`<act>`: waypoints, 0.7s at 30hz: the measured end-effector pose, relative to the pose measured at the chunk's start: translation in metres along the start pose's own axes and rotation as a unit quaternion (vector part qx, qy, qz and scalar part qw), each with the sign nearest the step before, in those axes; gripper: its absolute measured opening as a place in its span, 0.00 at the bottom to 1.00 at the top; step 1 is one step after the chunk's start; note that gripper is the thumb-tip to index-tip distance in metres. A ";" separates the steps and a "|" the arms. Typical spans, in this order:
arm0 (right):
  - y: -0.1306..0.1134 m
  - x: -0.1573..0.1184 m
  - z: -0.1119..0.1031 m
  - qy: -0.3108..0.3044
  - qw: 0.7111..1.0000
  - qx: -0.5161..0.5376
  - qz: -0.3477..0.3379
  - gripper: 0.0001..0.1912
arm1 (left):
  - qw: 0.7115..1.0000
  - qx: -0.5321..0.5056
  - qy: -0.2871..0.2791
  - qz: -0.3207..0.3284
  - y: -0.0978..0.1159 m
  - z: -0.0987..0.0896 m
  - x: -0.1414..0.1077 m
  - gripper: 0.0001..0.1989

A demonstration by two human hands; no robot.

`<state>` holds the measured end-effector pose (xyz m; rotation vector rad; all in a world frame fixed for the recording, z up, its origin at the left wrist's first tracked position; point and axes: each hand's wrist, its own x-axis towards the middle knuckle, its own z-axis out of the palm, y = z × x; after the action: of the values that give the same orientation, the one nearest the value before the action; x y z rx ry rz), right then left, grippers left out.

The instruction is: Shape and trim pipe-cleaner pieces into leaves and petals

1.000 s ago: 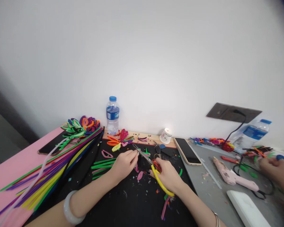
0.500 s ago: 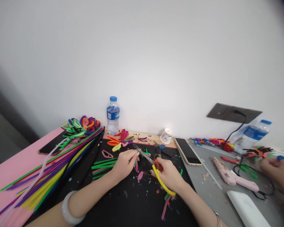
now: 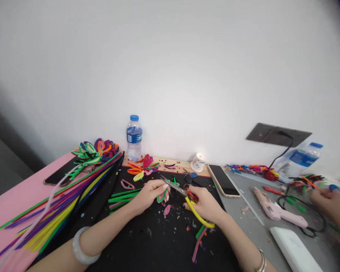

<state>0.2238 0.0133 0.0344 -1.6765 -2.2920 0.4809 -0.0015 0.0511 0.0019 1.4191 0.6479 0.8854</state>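
Note:
My right hand is closed round scissors with a red and yellow handle. Their blades point left, towards my left hand, which pinches a small looped piece of green and pink pipe cleaner. The blade tips lie just above my left fingertips; whether they touch the piece I cannot tell. Just below sits a loose pink pipe cleaner loop on the black mat. Cut green pipe cleaners lie left of my left hand. Green and pink strips are under my right wrist.
Long coloured pipe cleaners fan out at left. A water bottle, paper cup and phone line the wall side. At right are a pink glue gun, a white box-like object and another person's hand.
My right hand and the scissors have shifted slightly right, a little away from my left hand. The green and pink piece now shows below my left fingers.

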 end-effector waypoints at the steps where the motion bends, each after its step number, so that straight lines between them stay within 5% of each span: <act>1: 0.002 0.001 0.000 -0.005 1.000 0.002 -0.010 0.17 | 0.999 -0.033 -0.012 -0.017 -0.001 0.000 0.000 0.17; 10: 0.007 0.002 -0.002 -0.023 0.998 0.019 -0.058 0.18 | 0.957 -0.238 -0.106 -0.126 -0.008 -0.004 -0.003 0.15; 13: 0.005 0.002 -0.002 -0.013 0.999 0.009 -0.028 0.17 | 0.977 -0.188 -0.044 -0.087 -0.007 0.001 -0.002 0.14; 16: 0.004 0.001 -0.001 -0.005 1.000 -0.012 0.008 0.16 | 0.998 -0.029 0.057 -0.014 -0.003 0.006 -0.002 0.15; 21: -0.003 -0.003 0.000 -0.013 0.999 -0.015 0.034 0.16 | 0.950 0.228 0.190 0.095 0.002 0.002 -0.005 0.15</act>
<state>0.2217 0.0096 0.0355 -1.7765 -2.2775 0.4862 -0.0025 0.0457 0.0036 1.7608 1.0716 1.2334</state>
